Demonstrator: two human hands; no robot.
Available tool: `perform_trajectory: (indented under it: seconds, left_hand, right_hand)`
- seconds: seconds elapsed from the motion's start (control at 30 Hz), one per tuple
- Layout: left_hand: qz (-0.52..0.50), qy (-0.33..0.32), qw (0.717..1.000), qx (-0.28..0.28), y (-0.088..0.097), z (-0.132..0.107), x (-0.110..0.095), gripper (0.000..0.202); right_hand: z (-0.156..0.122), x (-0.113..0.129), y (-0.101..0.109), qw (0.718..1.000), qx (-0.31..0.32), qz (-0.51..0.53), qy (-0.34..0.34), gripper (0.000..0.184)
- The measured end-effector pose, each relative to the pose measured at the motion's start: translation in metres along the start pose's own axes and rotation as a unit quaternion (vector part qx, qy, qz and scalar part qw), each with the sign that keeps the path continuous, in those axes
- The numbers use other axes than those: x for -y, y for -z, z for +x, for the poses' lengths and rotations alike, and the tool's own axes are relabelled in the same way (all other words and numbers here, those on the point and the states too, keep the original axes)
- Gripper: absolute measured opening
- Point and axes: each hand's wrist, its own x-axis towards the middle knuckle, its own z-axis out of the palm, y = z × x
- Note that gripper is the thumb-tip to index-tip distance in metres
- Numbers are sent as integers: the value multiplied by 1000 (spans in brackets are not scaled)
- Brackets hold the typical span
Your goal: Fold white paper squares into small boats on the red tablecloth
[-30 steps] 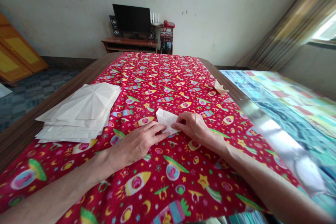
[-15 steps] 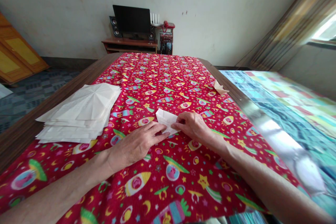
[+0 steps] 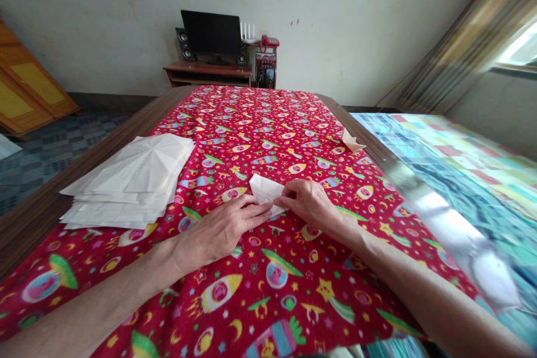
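A small piece of folded white paper (image 3: 265, 187) lies on the red patterned cloth (image 3: 274, 277) in front of me, its pointed top end facing away. My right hand (image 3: 308, 201) pinches its right side between thumb and curled fingers. From the lower left, my left hand (image 3: 237, 221) has its fingers drawn together on the paper's lower left edge. Both sets of fingertips nearly meet over the paper and cover its lower part. Left of my hands rests a stack of white paper sheets (image 3: 134, 170), the top one marked by creases that meet at a point.
A folded paper piece (image 3: 352, 141) with raised points sits near the right table edge (image 3: 373, 151). Beyond the table's far end stand a monitor (image 3: 212, 32), speakers and a red telephone (image 3: 265, 42) on low furniture. A bed (image 3: 453, 162) adjoins the right side.
My left fingers have closed together and slid slightly right over the paper's lower edge. My right hand keeps its pinch in nearly the same spot.
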Motion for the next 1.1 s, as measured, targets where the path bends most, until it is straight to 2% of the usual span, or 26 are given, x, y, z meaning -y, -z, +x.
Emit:
perform_trajectory:
  seconds: [0.07, 0.17, 0.23, 0.3, 0.4, 0.53, 0.77, 0.93, 1.1]
  left_hand:
    - [4, 9, 1000, 4, 0, -1, 0, 52]
    - [6, 22, 1000, 16, 1, -1, -3, 54]
    - [0, 28, 999, 19, 3, -1, -6, 50]
    - [-6, 35, 999, 16, 5, 0, -9, 46]
    - [-3, 39, 999, 7, 6, 0, -11, 46]
    - [6, 39, 999, 13, 4, -2, -10, 59]
    - [30, 46, 998, 22, 3, -4, -11, 59]
    - [52, 36, 998, 28, 2, 1, -8, 55]
    - [94, 53, 993, 49, 5, 16, -6, 51]
  right_hand:
    - [-4, 3, 2, 999, -27, -14, 35, 14]
    - [-20, 14, 6, 986, -83, -59, 129, 20]
    - [-36, 25, 7, 972, -63, -73, 214, 27]
    - [-52, 33, 6, 963, -32, -80, 257, 39]
    - [-69, 36, 5, 966, 30, -76, 245, 61]
    - [-76, 22, 9, 964, 40, -103, 242, 68]
    - [-83, -3, 18, 965, -17, -154, 211, 54]
    - [-75, 4, 21, 961, -17, -168, 217, 36]
    - [-59, 15, 19, 950, -21, -209, 231, 24]
